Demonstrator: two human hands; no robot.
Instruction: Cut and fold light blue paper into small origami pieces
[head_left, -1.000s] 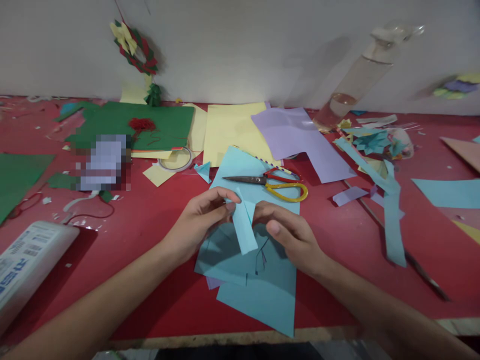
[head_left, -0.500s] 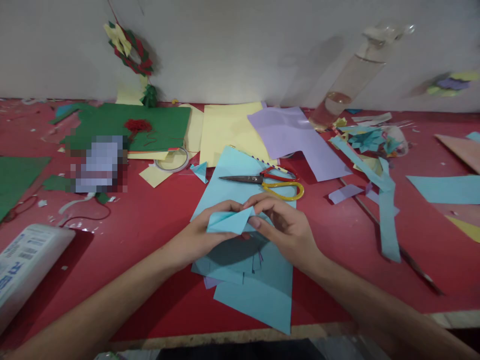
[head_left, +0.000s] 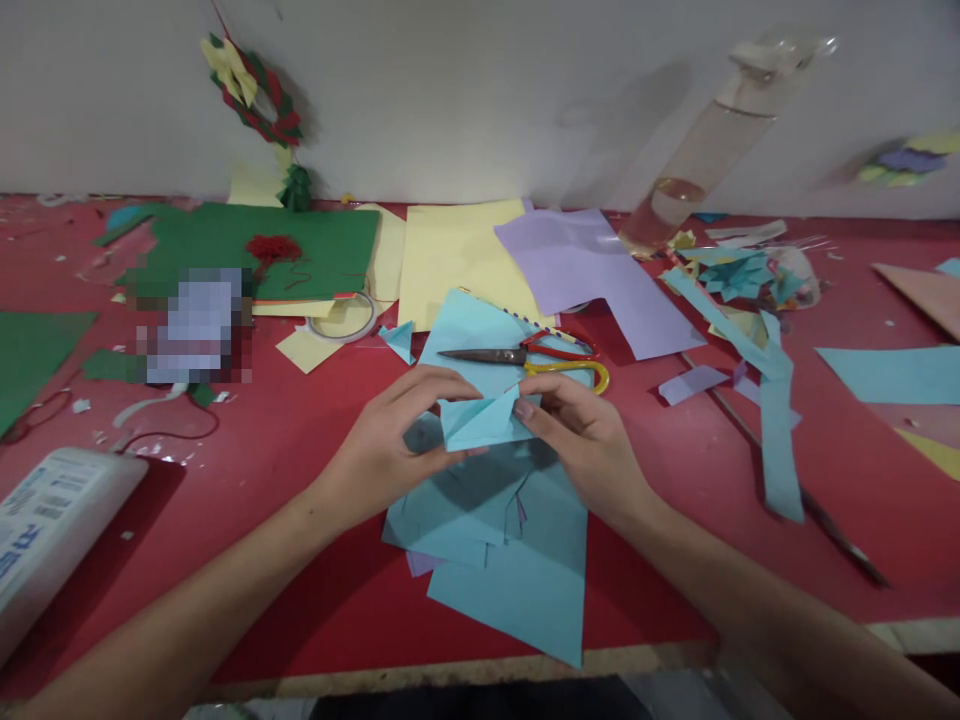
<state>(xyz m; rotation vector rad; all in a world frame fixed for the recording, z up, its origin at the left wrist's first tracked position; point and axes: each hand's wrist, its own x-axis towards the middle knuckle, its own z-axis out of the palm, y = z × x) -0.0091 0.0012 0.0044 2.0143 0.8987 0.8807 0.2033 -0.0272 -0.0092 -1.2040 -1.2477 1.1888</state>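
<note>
A partly folded piece of light blue paper [head_left: 480, 420] is held up between both hands above the middle of the table. My left hand [head_left: 401, 425] grips its left end, fingers behind and thumb below. With thumb and fingers, my right hand [head_left: 581, 430] pinches the right end. Underneath lie blue paper sheets [head_left: 517, 600], some cut into smaller pieces. Just beyond the hands, scissors [head_left: 525, 362] with one red and one yellow handle loop rest on the blue paper, beside a dotted pencil [head_left: 517, 317]. A small folded blue piece [head_left: 399, 342] sits left of them.
Behind are green paper [head_left: 337, 240], yellow paper [head_left: 450, 255], purple paper [head_left: 570, 260] and a tape roll [head_left: 352, 320]. A bottle of liquid [head_left: 697, 165] stands at back right. Blue strips [head_left: 778, 440] and a thin stick [head_left: 840, 540] lie right; a white box [head_left: 60, 520] lies left.
The folded blue paper has shifted slightly right and up and is turned flatter, showing a long lower edge. My left hand has opened a little wider around it; the right thumb still presses it.
</note>
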